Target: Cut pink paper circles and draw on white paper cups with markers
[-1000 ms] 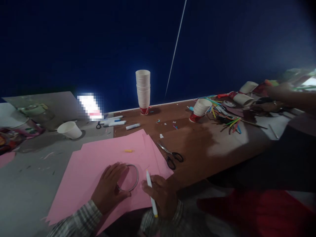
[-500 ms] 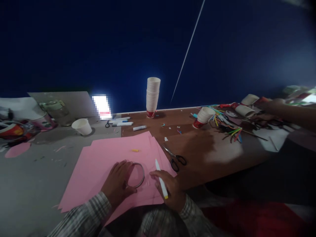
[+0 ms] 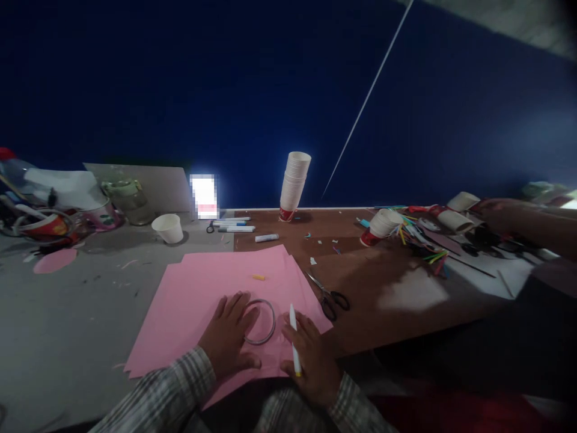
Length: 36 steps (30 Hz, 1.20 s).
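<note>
Thin grey ring (image 3: 260, 322) lies flat on the pink paper (image 3: 198, 288), near the sheet's front edge. We see our left hand (image 3: 229, 340) at the ring's 9 o'clock, fingers spread flat and touching its rim. Our right hand (image 3: 311, 358) is just beside at 3 o'clock, fingers curled round a white pen (image 3: 294, 337). Pen axis runs 12 to 6, yellow end at 6. Sheets are smooth and matte, corners fanned. Scissors (image 3: 332, 296) sit at 2 o'clock, just off the paper. Bare grey tabletop (image 3: 81, 325) lies at 9 o'clock.

Matt pink paper (image 3: 211, 288), thin metal ring (image 3: 260, 322)
</note>
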{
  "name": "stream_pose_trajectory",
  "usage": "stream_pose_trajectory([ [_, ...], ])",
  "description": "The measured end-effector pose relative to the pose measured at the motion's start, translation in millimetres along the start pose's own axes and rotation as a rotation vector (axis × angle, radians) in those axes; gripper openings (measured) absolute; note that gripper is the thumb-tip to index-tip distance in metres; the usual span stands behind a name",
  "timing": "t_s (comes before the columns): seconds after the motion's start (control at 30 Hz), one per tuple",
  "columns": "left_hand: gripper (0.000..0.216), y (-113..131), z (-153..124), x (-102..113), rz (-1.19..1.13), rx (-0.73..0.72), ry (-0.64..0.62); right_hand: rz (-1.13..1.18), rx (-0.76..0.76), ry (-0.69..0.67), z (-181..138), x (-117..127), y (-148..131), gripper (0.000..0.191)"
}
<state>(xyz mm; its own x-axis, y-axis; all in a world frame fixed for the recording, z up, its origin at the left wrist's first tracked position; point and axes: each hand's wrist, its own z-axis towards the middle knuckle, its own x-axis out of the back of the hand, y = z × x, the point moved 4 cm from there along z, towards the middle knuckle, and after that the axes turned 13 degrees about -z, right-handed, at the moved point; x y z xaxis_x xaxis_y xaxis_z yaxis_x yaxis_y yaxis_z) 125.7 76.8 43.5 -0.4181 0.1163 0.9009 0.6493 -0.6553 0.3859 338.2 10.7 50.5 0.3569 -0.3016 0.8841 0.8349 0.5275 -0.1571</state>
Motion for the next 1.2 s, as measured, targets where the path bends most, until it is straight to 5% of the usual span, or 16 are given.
stream_pose_trajectory([
  [0.23, 0.105, -8, 4, 2, -0.003, 0.012, -0.183, -0.004, 0.080, -0.195, -9, -9, 11, 0.092],
  [0.33, 0.102, -12, 7, 4, -0.021, 0.027, -0.231, 0.045, 0.082, -0.231, -7, -5, 13, 0.093],
  [0.57, 0.083, -7, 6, 16, -0.053, 0.015, -0.140, 0.080, 0.045, -0.262, -4, -8, 14, 0.103],
  [0.7, 0.072, -11, 6, 20, -0.026, 0.024, -0.109, 0.080, 0.050, -0.246, 3, -7, 12, 0.094],
  [0.83, 0.082, -23, 7, 20, -0.031, 0.010, -0.129, 0.083, 0.013, -0.193, 8, -3, 10, 0.085],
  [1.03, 0.066, -31, 9, 21, -0.062, -0.025, -0.099, 0.030, 0.032, -0.213, 2, -12, 8, 0.093],
  [1.2, 0.077, -44, 1, 23, -0.049, -0.032, -0.102, 0.018, -0.020, -0.263, 6, -17, 9, 0.097],
])
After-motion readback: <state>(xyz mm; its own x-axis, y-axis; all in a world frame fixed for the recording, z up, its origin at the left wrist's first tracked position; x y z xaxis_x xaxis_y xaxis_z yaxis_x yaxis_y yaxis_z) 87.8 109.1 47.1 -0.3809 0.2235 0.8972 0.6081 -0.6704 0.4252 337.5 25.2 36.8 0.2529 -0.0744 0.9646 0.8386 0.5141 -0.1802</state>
